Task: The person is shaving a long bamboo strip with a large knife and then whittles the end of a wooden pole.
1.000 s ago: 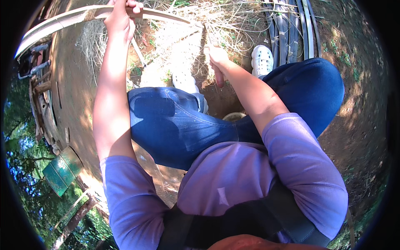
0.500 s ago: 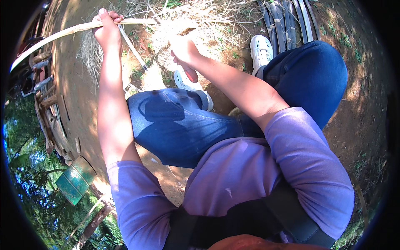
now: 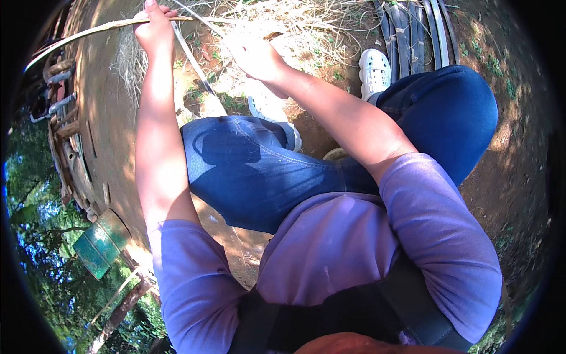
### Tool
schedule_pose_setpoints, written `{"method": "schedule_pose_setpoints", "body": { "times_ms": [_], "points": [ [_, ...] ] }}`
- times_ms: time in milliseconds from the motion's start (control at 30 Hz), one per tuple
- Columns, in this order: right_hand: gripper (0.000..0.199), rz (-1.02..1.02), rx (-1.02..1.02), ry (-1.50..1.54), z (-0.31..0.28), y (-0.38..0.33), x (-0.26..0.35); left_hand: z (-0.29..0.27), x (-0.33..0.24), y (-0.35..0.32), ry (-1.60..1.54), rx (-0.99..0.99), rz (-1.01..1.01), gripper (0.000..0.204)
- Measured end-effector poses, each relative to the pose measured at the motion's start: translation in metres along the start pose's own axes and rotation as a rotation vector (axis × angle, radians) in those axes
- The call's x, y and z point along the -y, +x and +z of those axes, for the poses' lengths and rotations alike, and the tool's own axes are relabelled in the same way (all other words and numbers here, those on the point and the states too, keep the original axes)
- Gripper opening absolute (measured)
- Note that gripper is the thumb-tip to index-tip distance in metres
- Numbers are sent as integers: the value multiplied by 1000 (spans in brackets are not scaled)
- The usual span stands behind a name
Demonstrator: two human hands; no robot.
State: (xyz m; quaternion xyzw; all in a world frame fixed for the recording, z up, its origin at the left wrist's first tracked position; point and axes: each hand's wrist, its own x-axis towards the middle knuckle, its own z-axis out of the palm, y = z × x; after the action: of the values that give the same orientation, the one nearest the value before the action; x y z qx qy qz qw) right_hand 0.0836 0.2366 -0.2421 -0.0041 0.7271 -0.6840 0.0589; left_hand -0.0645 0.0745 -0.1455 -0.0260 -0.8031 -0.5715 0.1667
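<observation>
My left hand (image 3: 155, 34), at the upper left with its arm stretched out, is closed round a long pale strip (image 3: 97, 29) that looks like split bamboo or cane. The strip curves down past the hand at the left and reaches toward my right hand on the other side. My right hand (image 3: 259, 60) is closed on what looks like a knife (image 3: 199, 17), its thin straight length slanting up and left across the strip. Strong glare washes out the right fingers, and the handle is mostly hidden. Another narrow strip (image 3: 194, 64) slants down from near my left hand toward my knee.
Pale shavings (image 3: 318, 26) cover the ground ahead. Dark flat strips (image 3: 407, 35) lie bundled at the upper right. My white shoes (image 3: 375, 72) rest on bare soil. Stacked wood (image 3: 69, 130) lines the left, with a green panel (image 3: 101, 243) below it.
My right hand has turned and risen slightly, so the thin blade now shows up and left; the reddish-brown handle end seen below it is now hidden. My left hand and the strip sit slightly higher.
</observation>
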Motion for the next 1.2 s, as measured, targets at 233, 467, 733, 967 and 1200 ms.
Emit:
{"method": "schedule_pose_setpoints", "body": {
  "times_ms": [233, 467, 733, 967, 1200],
  "points": [
    [25, 293, 4, 96, -14, 2, -38, 11, 1, -10, -31, 13, 10, 37],
    [35, -39, -194, -176, 2, -6, -79, 23, -7, -5, 4, 7, 36, 35],
    [46, 467, -63, -54, 0, -7, -68, 16, 9, 5, -9, 13, 122, 33],
    [39, 598, -50, -1, -19, -8, -118, 23, 17, 27, 116, -86, 30, 34],
    [43, 151, -81, 32, -5, 8, -68, 20, 0, 12, 166, -62, 99, 41]
  ]
}}
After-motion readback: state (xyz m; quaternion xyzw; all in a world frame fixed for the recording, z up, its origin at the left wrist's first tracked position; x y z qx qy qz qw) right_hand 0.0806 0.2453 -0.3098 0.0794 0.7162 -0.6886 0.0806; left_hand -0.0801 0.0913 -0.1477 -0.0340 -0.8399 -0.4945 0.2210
